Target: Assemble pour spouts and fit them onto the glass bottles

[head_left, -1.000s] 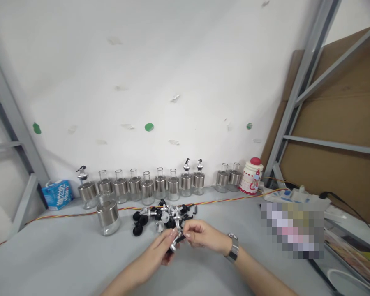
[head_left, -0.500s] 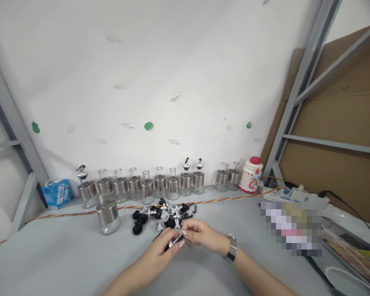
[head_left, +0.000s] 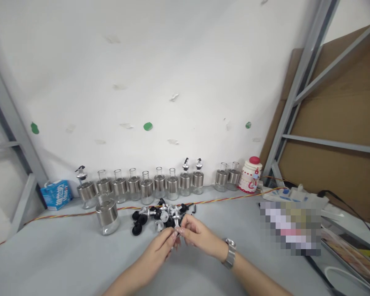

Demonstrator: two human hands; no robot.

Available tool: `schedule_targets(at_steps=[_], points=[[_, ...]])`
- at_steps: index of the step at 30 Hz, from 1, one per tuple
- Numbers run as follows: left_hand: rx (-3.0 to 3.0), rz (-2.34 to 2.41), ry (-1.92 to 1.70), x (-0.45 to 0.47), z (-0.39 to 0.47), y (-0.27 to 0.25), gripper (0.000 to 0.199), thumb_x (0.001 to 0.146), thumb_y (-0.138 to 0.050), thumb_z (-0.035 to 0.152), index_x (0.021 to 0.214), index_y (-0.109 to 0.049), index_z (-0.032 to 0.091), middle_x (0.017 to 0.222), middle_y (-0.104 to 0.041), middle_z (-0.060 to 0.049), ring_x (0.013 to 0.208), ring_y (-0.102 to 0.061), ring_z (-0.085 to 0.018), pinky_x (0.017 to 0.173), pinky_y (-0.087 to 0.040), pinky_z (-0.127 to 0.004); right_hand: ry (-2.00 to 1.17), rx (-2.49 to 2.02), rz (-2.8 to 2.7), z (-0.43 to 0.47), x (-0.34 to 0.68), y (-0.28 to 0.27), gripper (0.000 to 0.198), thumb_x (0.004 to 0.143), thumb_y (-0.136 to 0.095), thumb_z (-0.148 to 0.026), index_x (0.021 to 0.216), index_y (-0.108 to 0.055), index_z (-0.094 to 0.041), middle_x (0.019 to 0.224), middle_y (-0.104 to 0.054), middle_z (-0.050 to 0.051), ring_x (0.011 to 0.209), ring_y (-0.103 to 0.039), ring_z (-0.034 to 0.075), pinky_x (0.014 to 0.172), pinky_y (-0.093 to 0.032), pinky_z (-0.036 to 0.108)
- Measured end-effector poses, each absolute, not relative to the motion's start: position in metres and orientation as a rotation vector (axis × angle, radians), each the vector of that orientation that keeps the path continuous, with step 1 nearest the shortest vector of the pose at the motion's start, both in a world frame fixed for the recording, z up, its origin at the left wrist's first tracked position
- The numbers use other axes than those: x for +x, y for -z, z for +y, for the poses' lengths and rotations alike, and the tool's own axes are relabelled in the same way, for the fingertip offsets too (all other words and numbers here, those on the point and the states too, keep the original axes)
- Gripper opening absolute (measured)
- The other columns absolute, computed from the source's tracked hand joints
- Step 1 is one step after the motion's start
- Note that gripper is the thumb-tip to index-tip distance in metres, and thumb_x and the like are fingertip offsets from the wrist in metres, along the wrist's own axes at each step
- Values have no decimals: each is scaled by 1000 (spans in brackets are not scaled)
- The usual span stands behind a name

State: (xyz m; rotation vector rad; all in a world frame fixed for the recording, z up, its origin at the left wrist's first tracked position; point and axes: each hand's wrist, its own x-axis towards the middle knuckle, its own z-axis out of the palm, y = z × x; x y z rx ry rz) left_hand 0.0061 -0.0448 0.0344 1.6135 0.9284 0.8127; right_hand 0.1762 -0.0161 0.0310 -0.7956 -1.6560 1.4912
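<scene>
My left hand point(head_left: 160, 246) and my right hand point(head_left: 200, 236) meet fingertip to fingertip in front of the pile of parts. Both are closed in a pinch on a small silver-and-black pourer spout point(head_left: 176, 222); fingers cover much of it. Just behind lies a heap of black and silver pourer parts point(head_left: 157, 213), with stoppers and small black pieces among them. To the left stands a glass bottle point(head_left: 107, 213) with a metal band and an open neck. My right wrist wears a metal watch point(head_left: 230, 253).
Along the wall stands a row of banded glass bottles point(head_left: 146, 187), several uncapped, three with pourers. A blue carton point(head_left: 56, 195) is at far left, a red-lidded jar point(head_left: 249, 176) at right. A twisted wire point(head_left: 222, 200) crosses the table. A power strip point(head_left: 299, 197) lies at right.
The spout, earlier lying tilted in my left hand, is now pinched between both hands' fingertips and mostly covered. My left fingers have turned and risen slightly; my right hand has shifted slightly left.
</scene>
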Motion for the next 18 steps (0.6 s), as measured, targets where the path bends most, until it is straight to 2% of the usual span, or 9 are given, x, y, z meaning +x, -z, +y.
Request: schedule_targets(at_steps=[8,13,18], points=[[1228,852,-836,15,-28,-5,46,69,-48,61,72,-53,16,59,-51,2,34,-30,-3,33,-17,-18,-1458,-758,-1581,-8,172,-19,37,71,-58,-50,76,-39,-19,54,-44,-9,39,-38,4,36,-30,16],[1167,817,-822,16,-24,-1,46,63,-55,62,68,-52,16,53,-48,4,31,-29,-2,30,-16,-17,-1469,-748,-1565,-5,171,-15,37,70,-59,-48,80,-41,-18,56,-48,-8,38,-42,5,35,-33,16],[1138,817,-845,16,-21,3,44,63,-57,59,69,-54,15,56,-53,4,31,-31,-2,29,-17,-16,-1428,-748,-1551,-9,169,-19,35,70,-59,-48,74,-44,-17,54,-48,-7,41,-43,6,38,-34,17]])
